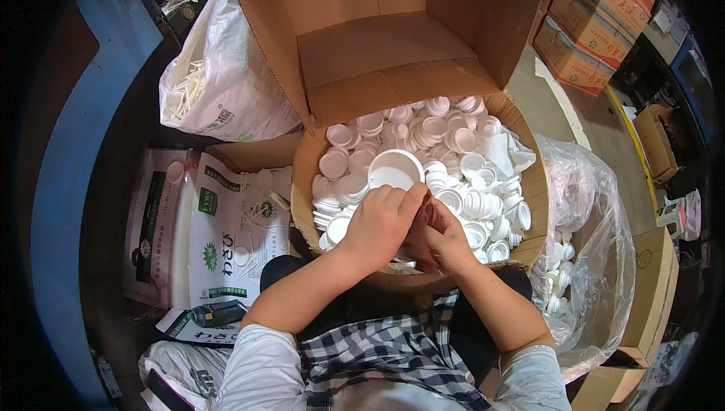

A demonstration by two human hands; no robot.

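In front of my lap, my left hand (377,222) is closed on a white round plastic cup (395,166), its open mouth tilted up toward me. My right hand (445,241) is closed close beside it, thumb and fingers together near the cup's lower right rim. Something dark reddish-brown shows between the right fingers, partly hidden and blurred, and I cannot tell what it is. Under and beyond both hands, a cardboard box (533,184) holds many white round plastic caps (464,139), some stacked and some loose.
Behind stands another open carton (385,49). A white woven sack (242,71) with thin white plastic pieces is at the upper left. Printed white bags (234,260) lie at left. A clear plastic bag (596,260) with white parts stands right. Stacked cartons (593,26) are far right.
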